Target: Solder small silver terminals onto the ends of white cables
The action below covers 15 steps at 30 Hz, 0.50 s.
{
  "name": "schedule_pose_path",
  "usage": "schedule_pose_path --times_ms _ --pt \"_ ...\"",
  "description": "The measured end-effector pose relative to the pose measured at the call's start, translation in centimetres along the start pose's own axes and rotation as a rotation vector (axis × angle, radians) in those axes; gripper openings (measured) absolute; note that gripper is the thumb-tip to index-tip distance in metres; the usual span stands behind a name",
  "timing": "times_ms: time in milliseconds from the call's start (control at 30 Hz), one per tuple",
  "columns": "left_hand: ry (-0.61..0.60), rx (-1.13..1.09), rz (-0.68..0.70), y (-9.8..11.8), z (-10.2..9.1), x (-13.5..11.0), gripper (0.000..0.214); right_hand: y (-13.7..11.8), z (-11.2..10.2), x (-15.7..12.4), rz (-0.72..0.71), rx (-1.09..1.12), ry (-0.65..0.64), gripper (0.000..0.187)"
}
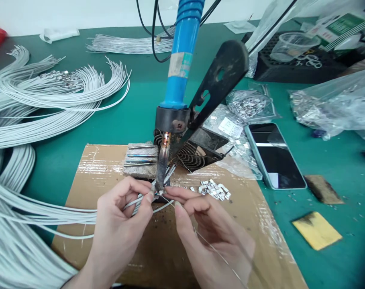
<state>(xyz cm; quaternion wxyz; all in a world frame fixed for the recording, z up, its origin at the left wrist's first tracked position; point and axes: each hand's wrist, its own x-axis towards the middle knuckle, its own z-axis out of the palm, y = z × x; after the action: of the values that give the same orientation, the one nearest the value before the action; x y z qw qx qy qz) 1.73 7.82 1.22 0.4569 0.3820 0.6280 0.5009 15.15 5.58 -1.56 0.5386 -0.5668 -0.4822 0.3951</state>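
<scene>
My left hand is closed around several white cables, their ends under the tip of a blue-handled soldering iron. The iron hangs tip-down in a black metal stand arm. My right hand pinches a thin strand of solder wire, which runs up to the iron's tip. Something small and whitish sits at the tip between both hands; its details are too small to make out. To the right of the tip lies a pile of small white-and-silver pieces on the cardboard.
Bundles of white cable fill the left side. Behind the iron is a small black fan. On the right are a phone, a yellow sponge, a brown sponge and bags of metal parts. A black crate stands behind.
</scene>
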Motion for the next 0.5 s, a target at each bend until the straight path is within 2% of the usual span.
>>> schedule_pose_path --times_ms 500 --pt "-0.034 0.036 0.003 -0.1 -0.36 0.01 0.015 0.0 0.04 0.22 -0.017 -0.001 0.001 0.023"
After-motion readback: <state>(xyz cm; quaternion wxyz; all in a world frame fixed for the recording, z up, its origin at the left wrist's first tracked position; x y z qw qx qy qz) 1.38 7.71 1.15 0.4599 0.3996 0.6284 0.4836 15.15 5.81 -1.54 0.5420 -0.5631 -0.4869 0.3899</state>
